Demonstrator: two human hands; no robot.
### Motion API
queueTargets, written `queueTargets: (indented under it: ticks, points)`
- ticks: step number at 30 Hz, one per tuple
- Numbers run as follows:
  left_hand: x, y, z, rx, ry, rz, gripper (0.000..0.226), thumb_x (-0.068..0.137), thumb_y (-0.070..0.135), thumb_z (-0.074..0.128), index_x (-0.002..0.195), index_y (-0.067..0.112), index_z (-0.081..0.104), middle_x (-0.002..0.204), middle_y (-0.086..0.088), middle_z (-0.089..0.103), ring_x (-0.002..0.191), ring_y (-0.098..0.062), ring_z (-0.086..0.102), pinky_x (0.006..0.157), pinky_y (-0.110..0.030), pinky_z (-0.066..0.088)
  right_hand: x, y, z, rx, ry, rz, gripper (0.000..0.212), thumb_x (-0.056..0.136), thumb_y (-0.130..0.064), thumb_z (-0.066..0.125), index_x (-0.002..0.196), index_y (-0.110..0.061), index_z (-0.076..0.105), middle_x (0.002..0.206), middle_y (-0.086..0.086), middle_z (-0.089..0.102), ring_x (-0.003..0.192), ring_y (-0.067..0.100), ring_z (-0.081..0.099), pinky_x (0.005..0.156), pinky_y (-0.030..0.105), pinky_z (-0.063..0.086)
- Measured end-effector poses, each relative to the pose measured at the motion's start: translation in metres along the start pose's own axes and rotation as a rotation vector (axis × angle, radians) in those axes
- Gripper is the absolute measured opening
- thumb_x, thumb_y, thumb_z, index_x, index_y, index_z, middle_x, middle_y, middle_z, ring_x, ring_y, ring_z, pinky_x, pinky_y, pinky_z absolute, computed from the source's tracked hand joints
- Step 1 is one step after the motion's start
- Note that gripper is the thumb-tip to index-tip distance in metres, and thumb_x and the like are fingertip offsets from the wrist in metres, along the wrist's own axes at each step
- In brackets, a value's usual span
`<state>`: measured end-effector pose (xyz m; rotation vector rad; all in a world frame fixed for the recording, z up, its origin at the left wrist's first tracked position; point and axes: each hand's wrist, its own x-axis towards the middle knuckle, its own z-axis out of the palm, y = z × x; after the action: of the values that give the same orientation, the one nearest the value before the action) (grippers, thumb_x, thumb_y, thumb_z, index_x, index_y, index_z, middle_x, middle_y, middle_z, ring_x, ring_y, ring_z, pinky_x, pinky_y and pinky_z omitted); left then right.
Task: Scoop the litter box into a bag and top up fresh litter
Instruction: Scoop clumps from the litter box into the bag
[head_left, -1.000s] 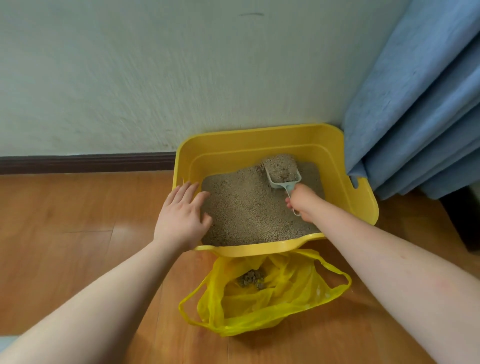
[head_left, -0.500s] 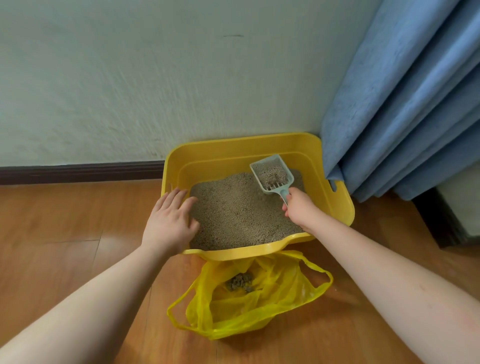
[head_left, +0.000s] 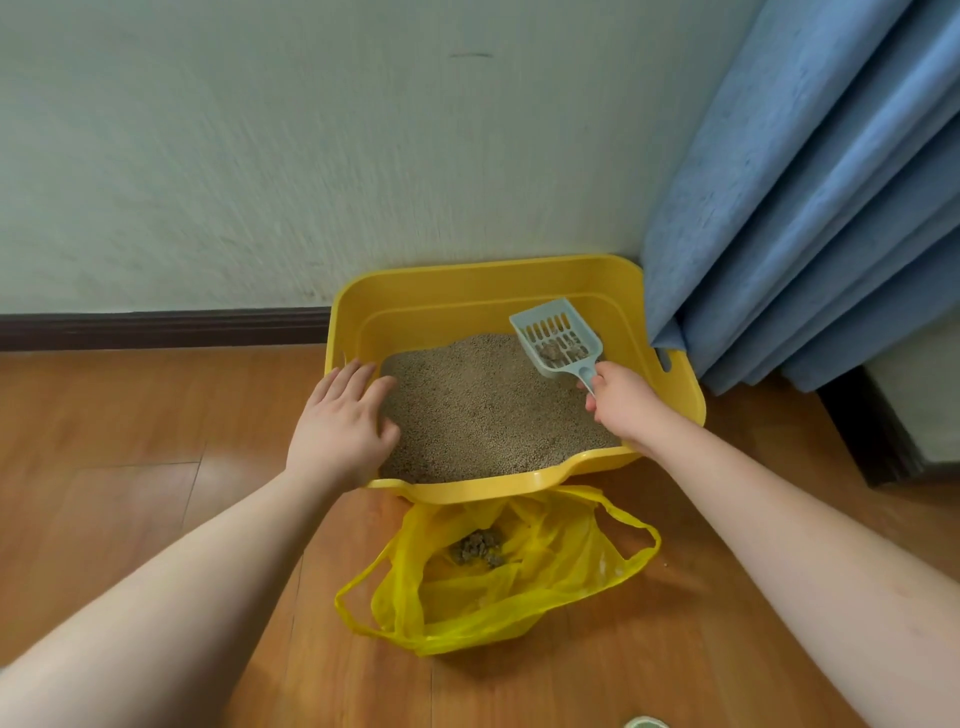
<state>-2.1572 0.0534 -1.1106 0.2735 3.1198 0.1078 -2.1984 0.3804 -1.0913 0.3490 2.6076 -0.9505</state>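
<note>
A yellow litter box (head_left: 488, 286) full of tan litter (head_left: 483, 410) stands on the wood floor against the wall. My right hand (head_left: 623, 405) grips the handle of a pale blue slotted scoop (head_left: 556, 335), held above the litter at the box's right side; a few dark clumps lie at the bottom of the scoop. My left hand (head_left: 343, 421) rests flat on the box's left rim, fingers spread over the edge of the litter. In front of the box an open yellow plastic bag (head_left: 519, 587) lies on the floor with dark clumps (head_left: 478, 545) inside.
A blue curtain (head_left: 810, 197) hangs just right of the box, touching its right rim. A dark baseboard (head_left: 161, 327) runs along the pale wall. A dark furniture base (head_left: 872, 431) sits at the far right. A small green object (head_left: 644, 722) peeks in at the bottom edge.
The scoop has risen out of the litter; the loose grains have sifted through, leaving clumps in it. My left hand stays on the rim.
</note>
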Motion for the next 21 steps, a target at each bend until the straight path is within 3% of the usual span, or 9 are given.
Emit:
queueTargets:
  ticks: [10, 15, 21]
  points:
    - [0.0, 0.0, 0.0, -0.014, 0.008, 0.007, 0.056, 0.09, 0.041, 0.038, 0.143, 0.024, 0.043, 0.156, -0.007, 0.035, 0.148, -0.024, 0.02, 0.123, -0.04, 0.008, -0.063, -0.026, -0.011, -0.11, -0.016, -0.197, 0.03, 0.103, -0.02, 0.03, 0.086, -0.006, 0.051, 0.08, 0.01, 0.061, 0.065, 0.022, 0.051, 0.058, 0.034, 0.039]
    - [-0.001, 0.001, 0.0, -0.042, 0.019, 0.003, 0.055, 0.091, 0.037, 0.046, 0.144, 0.022, 0.043, 0.155, -0.008, 0.036, 0.148, -0.025, 0.021, 0.123, -0.04, 0.009, -0.109, -0.026, 0.006, -0.083, -0.096, -0.25, 0.025, 0.102, -0.025, 0.035, 0.091, -0.012, 0.053, 0.077, 0.007, 0.064, 0.055, 0.017, 0.047, 0.05, 0.032, 0.035]
    - [-0.001, -0.001, 0.0, -0.046, 0.014, 0.016, 0.057, 0.09, 0.038, 0.044, 0.144, 0.02, 0.041, 0.155, -0.009, 0.036, 0.148, -0.026, 0.021, 0.123, -0.041, 0.01, -0.145, 0.001, 0.036, -0.109, -0.168, -0.247, 0.017, 0.1, -0.023, 0.04, 0.089, -0.019, 0.052, 0.069, -0.001, 0.063, 0.052, 0.005, 0.047, 0.052, 0.025, 0.035]
